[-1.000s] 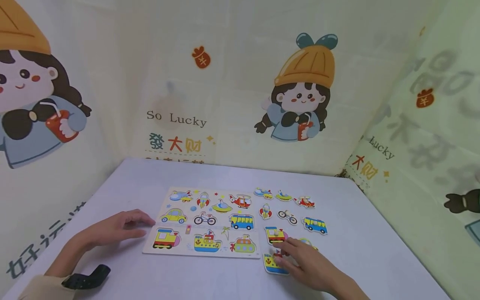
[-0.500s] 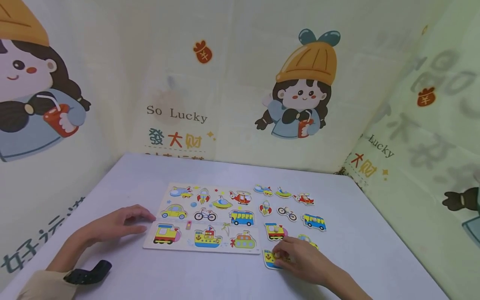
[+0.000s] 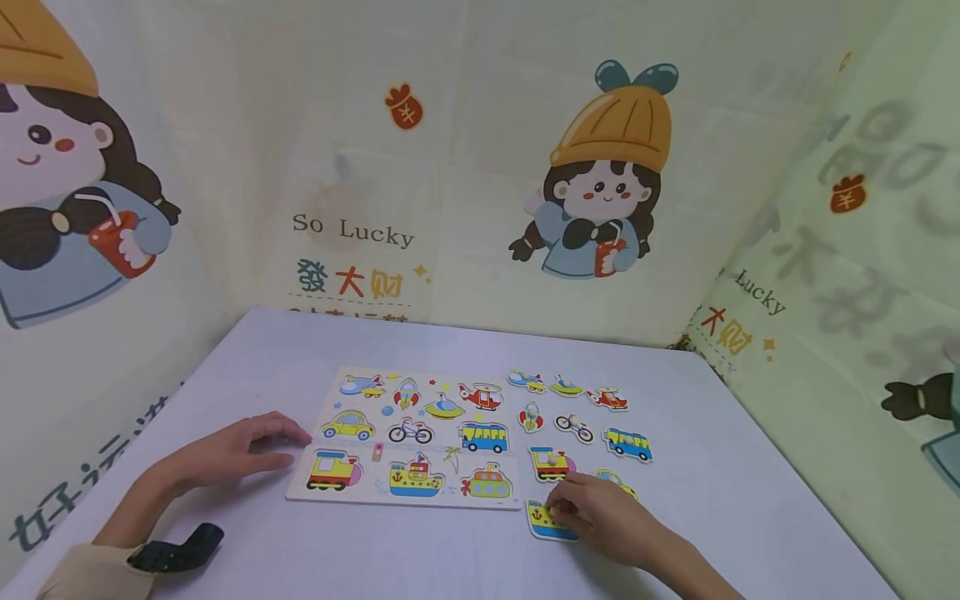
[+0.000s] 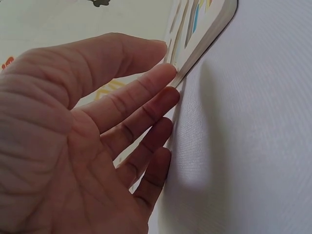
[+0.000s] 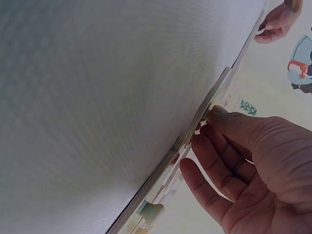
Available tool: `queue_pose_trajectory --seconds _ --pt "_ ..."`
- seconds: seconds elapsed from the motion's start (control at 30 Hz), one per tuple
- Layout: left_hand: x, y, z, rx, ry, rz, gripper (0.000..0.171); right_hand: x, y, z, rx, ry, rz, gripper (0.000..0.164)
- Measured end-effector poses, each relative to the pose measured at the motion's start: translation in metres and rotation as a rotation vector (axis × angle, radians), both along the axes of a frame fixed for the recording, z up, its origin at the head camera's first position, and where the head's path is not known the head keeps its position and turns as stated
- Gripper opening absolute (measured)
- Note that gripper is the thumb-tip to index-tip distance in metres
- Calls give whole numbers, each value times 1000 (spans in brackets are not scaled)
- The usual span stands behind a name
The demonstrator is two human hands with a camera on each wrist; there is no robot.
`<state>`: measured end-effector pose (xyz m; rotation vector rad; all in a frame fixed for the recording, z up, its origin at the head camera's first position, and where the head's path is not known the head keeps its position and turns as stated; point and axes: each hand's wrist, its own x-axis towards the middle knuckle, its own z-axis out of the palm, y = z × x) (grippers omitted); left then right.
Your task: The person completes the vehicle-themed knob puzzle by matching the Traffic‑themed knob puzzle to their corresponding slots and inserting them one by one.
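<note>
My right hand [image 3: 611, 521] pinches the small knob of a yellow-and-blue ship puzzle piece [image 3: 543, 522] between thumb and forefinger; the piece's right part is hidden under the hand. In the right wrist view, the other fingers of the right hand [image 5: 243, 165] curve loosely beside the pinch. Left of the piece lies a wooden puzzle board [image 3: 360, 502] with printed vehicle shapes. At the board's left edge, my left hand [image 3: 232, 454] rests on the table, holding nothing. Its relaxed fingertips [image 4: 161, 75] come right to the board's edge in the left wrist view.
Just behind the right hand lie a train piece [image 3: 547, 472] and a partly covered car piece [image 3: 621, 485]. Farther back are bus [image 3: 628, 444], bicycle [image 3: 573, 427], rocket [image 3: 530, 417], helicopter [image 3: 609, 400], saucer [image 3: 566, 386] and plane [image 3: 527, 382] pieces. Printed cloth [image 3: 465, 167] surrounds the table.
My right hand has come down onto the ship piece, its thumb and forefinger closing on the knob. The left hand stays in place; the head view has shifted slightly.
</note>
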<state>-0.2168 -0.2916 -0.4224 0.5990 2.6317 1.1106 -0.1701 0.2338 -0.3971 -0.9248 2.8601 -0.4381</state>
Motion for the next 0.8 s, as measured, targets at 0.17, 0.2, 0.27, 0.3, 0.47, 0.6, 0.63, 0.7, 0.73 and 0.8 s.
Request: queue_pose_trajectory --seconds 0.17,0.2,0.27,0.3,0.47,0.6,0.63,0.7,0.73,0.8 --pt "0 1 0 7 -1 -3 37 0 1 1 -23 -19 -7 14" --pt "0 1 0 7 -2 -2 37 0 2 1 -34 -28 -9 14" --pt "1 1 -1 10 -2 -4 37 0 2 2 -59 -43 -13 14" --pt "1 1 -1 12 -3 -3 37 0 2 2 -73 -53 -16 14" --pt "2 0 -2 5 11 -6 36 1 -3 4 -127 -93 -8 12" --pt "2 -1 -3 -8 23 -2 35 2 -8 8 -168 -118 15 11" --pt "2 -1 -3 -13 30 -1 35 2 -10 9 -179 -122 21 11" --pt "3 0 -2 -22 40 3 35 2 -13 12 -194 -130 30 10" --pt "3 0 -2 -27 48 5 36 2 -15 13 -196 -133 32 10" --pt "3 1 -2 -35 61 8 36 3 -19 15 -201 -147 31 10"
